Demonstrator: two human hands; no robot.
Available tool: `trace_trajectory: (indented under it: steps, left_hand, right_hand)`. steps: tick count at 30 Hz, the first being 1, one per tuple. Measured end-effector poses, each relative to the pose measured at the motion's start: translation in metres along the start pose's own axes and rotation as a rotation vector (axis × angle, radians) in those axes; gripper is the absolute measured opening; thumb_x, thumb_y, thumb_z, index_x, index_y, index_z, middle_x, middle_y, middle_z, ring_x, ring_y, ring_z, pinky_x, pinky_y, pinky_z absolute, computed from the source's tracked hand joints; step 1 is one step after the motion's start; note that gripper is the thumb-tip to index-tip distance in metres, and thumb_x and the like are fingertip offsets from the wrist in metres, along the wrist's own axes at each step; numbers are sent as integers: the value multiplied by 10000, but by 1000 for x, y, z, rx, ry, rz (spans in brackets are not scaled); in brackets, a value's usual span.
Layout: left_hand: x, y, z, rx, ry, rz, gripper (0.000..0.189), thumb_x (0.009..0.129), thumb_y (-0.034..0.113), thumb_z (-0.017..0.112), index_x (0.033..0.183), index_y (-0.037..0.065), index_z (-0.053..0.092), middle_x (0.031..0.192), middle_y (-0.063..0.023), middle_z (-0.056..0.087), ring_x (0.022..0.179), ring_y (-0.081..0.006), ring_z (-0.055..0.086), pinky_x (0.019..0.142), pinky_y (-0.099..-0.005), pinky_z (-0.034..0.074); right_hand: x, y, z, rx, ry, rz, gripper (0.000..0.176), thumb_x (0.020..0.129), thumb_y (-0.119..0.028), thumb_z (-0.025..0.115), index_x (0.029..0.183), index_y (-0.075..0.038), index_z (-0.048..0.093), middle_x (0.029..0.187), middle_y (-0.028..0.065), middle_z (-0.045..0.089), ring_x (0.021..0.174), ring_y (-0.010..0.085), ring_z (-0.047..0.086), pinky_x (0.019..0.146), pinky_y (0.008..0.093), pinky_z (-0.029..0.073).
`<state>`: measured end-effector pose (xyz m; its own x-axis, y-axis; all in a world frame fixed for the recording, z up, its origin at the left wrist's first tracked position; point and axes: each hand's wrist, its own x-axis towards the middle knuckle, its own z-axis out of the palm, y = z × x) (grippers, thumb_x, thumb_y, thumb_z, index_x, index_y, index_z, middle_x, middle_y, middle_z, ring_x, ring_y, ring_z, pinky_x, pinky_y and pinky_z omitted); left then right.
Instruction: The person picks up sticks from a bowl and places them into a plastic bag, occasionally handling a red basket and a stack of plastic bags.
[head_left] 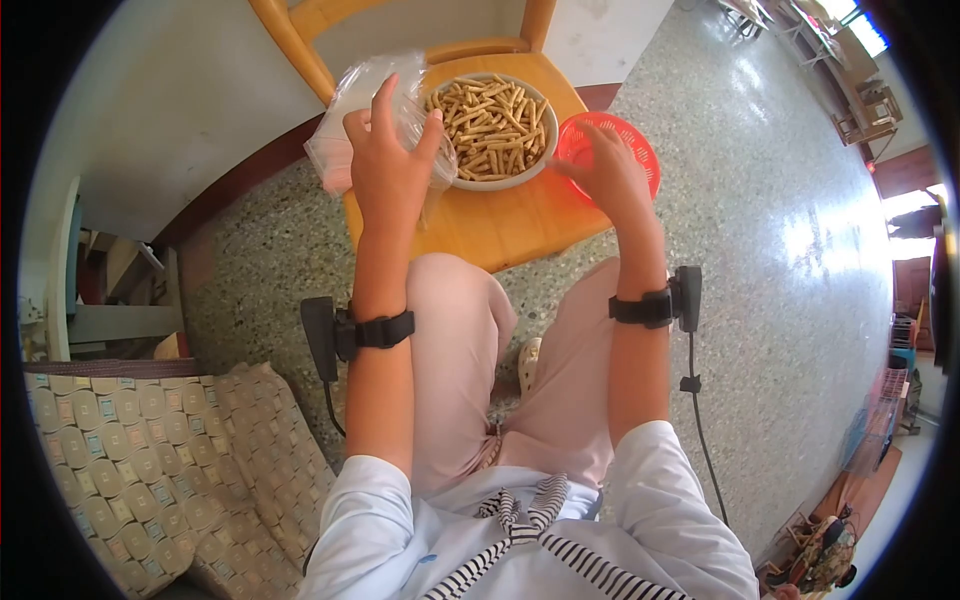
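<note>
My left hand (390,150) hovers over or against a clear plastic bag (335,145), its fingers apart and nothing visibly gripped. The bag lies on the left of a wooden chair seat (500,225) and hangs past its edge. Beside it, a pale round bowl (551,140) is heaped with short golden-brown sticks (490,120) that look like snack sticks. Over a red perforated plastic basket (648,158) to the bowl's right is my right hand (615,175), thumb and fingers apart. Part of the basket is hidden behind that hand, and I see nothing held.
The chair's wooden back (480,48) rises near the wall. A patterned cushioned seat (130,460) is at lower left. Speckled floor (740,260) stretches to the right, with clutter along the far side. Black wrist straps with a cable (700,430) sit on both forearms.
</note>
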<state>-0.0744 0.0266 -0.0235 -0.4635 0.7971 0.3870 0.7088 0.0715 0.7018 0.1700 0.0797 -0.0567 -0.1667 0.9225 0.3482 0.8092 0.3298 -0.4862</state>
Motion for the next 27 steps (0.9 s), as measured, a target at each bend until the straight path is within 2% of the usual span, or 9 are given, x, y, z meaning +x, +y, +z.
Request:
trace_trajectory:
  steps: [2,3,5,6,8,11,17,23,27]
  left_hand:
    - [1,-2,2,7,108,162,525,866,336,700,1358,219,560,1112,-126,505,842,-269,619,750,-402,526]
    - [2,-2,2,3,108,163,525,866,336,700,1358,219,560,1112,-126,505,842,-269,619,750,-402,526]
    - [3,0,1,-50,130,243,454,883,261,684,1323,199,594,1044,-95,525,801,-236,591,717,-373,514]
    - [2,2,1,-55,129,244,454,883,261,684,1323,199,594,1044,-95,525,801,-236,591,717,-373,514]
    - [1,6,1,-92,85,254,398,895,221,661,1289,187,621,969,-66,539,803,-220,587,708,-360,507]
    - [-1,9,1,-120,32,243,373,900,204,647,1272,185,630,914,-53,543,810,-214,590,709,-357,506]
    - [-3,9,4,-122,-69,222,327,895,177,642,1222,186,654,889,-45,554,817,-218,601,704,-352,506]
    - [-1,1,7,-79,-69,206,253,883,161,654,1134,168,690,926,-48,586,873,-245,602,751,-381,507]
    - [1,-3,11,-15,-85,255,233,877,168,667,1107,162,697,955,-45,591,917,-254,584,780,-391,508]
  right_hand:
    - [-8,11,-2,-347,-303,152,581,784,-372,778,1310,-194,610,1265,69,640,1198,272,585,928,444,498]
    - [-10,15,-4,-349,-301,152,581,784,-372,778,1310,-194,610,1265,69,640,1198,272,585,928,444,498]
    - [-12,22,-7,-153,-535,83,472,832,-238,704,1298,-230,627,1235,73,663,1164,270,612,915,434,511]
    - [-11,23,-5,-156,-532,86,472,832,-238,704,1298,-230,627,1235,73,663,1164,270,612,915,434,511]
    - [-3,23,0,-206,-501,92,454,842,-101,610,1269,-248,655,1176,92,689,1109,290,641,898,428,525]
    - [14,34,10,-135,-419,75,470,840,-45,565,1252,-245,672,1143,122,695,1065,324,653,886,427,531]
    - [37,56,28,10,-403,7,467,833,-77,622,1273,-229,662,1211,125,674,1089,335,642,918,424,520]
    - [45,34,5,-92,-265,-39,394,831,-186,710,1224,-195,688,1247,109,657,1048,327,656,900,383,524]
    - [53,-15,-10,129,-164,-132,324,815,-216,732,1134,-162,717,1148,101,695,1013,307,665,851,380,532]
